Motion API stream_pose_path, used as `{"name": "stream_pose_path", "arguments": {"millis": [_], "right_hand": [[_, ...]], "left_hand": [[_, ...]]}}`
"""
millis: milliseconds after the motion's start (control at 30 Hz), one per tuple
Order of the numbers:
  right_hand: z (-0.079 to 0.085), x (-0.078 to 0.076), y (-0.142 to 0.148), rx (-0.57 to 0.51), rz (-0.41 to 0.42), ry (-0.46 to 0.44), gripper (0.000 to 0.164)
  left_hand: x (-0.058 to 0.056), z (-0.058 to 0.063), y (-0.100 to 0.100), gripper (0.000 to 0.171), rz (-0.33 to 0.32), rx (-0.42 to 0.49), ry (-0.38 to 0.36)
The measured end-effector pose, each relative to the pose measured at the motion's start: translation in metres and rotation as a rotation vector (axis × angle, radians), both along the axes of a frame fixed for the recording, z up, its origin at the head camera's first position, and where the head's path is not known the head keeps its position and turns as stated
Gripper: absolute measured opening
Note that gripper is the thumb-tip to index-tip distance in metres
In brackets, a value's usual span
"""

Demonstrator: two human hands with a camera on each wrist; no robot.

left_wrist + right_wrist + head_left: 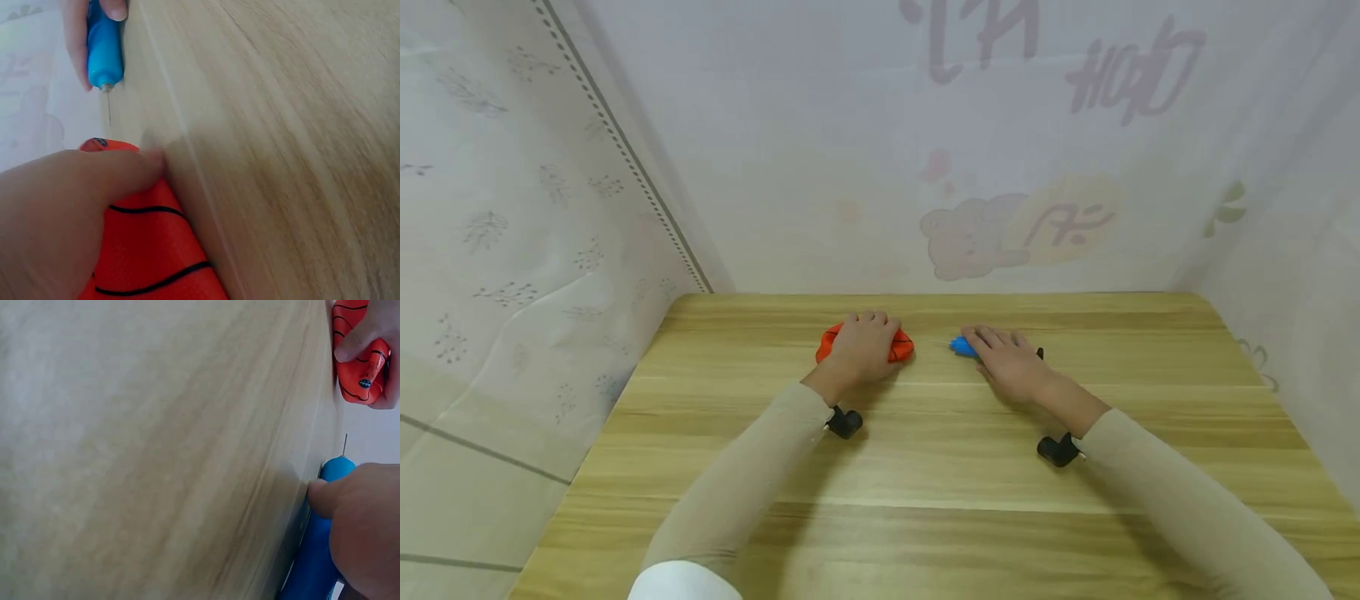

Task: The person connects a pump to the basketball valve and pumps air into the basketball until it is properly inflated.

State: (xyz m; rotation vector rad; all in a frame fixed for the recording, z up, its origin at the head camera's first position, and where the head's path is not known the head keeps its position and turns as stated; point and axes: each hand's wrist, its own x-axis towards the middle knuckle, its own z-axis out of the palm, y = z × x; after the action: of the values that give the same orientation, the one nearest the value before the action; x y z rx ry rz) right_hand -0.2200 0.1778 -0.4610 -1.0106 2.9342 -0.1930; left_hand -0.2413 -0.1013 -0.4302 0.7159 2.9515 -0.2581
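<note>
A deflated red-orange ball (pixel 902 347) with black lines lies folded on the table, under my left hand (pixel 862 348). In the left wrist view the thumb presses along the near side of the ball (pixel 153 240). To its right, my right hand (pixel 1011 364) grips a blue ball pump (pixel 962 347), which lies flat on the wood. Its thin metal needle (pixel 942 342) points left toward the ball, with a gap between them. A black end (pixel 1040 353) of the pump sticks out past the right hand; the middle of its barrel is covered.
The wooden table (pixel 925 533) stretches in front of both hands. A printed cloth backdrop (pixel 797 167) rises behind its far edge and at both sides. Black wrist cameras (pixel 845 423) hang below both wrists.
</note>
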Motion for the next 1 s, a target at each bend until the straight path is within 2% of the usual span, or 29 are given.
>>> {"name": "stream_pose_path", "arguments": {"millis": [100,367,533,733,933,1000], "right_hand": [[-0.001,-0.001,0.000,0.004,0.008,0.030,0.058],[-0.006,-0.003,0.004,-0.021,-0.025,0.007,0.055],[-0.005,0.000,0.006,-0.031,-0.039,-0.008,0.056],[-0.002,0.002,0.009,-0.040,-0.035,0.014,0.056],[0.002,0.002,0.013,-0.052,-0.036,0.030,0.059],[0.001,0.002,0.013,-0.057,-0.031,0.043,0.059]], "left_hand": [[-0.001,0.000,0.001,0.060,0.000,0.007,0.018],[0.002,-0.002,0.003,0.072,-0.002,0.024,0.046],[0.004,0.000,0.005,0.066,-0.008,0.018,0.040],[0.006,0.001,0.009,0.056,0.005,0.023,0.037],[0.009,-0.001,0.009,0.049,-0.051,-0.051,0.058],[0.009,-0.001,0.008,0.048,-0.065,-0.044,0.068]]}}
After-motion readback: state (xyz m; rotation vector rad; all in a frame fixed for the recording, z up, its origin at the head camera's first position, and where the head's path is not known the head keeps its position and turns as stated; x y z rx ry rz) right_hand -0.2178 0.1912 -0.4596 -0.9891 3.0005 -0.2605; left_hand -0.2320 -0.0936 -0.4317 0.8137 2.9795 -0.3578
